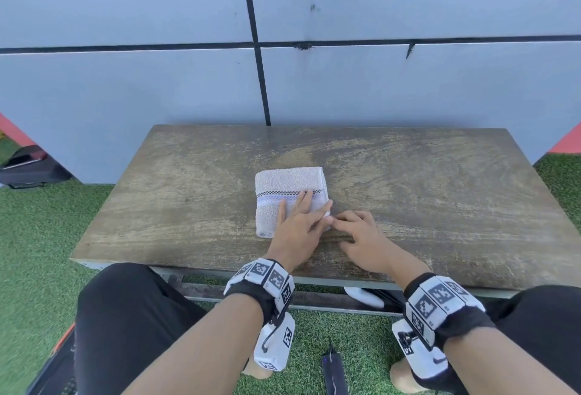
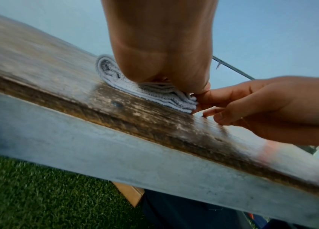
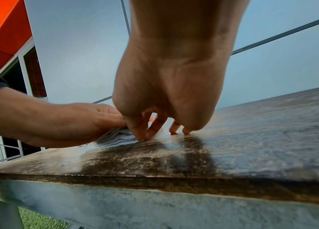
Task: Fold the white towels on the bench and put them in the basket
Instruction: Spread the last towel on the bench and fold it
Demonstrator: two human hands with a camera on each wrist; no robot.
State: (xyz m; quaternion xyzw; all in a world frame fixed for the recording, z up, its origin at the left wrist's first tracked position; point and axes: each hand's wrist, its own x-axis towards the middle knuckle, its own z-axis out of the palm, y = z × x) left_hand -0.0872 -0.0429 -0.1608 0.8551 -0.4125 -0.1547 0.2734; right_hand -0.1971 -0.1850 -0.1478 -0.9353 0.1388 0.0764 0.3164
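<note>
you're sitting at a low bench [image 1: 408,181] with a worn wooden top, brown with pale scuffed streaks and a grain running lengthwise, on a greyish painted frame. it stands against a wall [image 1: 125,80] of pale blue-grey panels split by dark seams, and green artificial turf [image 1: 41,237] covers the ground around it. bits of orange-red trim show at both far edges.

the towel [image 1: 284,182] sits about mid-bench, slightly left of centre. it's white terry, nubby, folded into a thick little rectangle with a woven checker-and-stripe band across it. from the left wrist view you can see the stacked layers along its near edge, rounded at the left fold.

your left hand [image 1: 298,221] lies flat on the near right part of the towel, fingers [image 1: 303,198] straight and spread over the band, pressing down, not gripping anything. your right hand [image 1: 361,234] is just beside the towel's near right corner, fingers bent, tips down on the wood. thumb and index meet right at that corner, touching the layered edge, but i can't tell whether they're actually pinching cloth or just nudging it. the two hands touch there.
</note>
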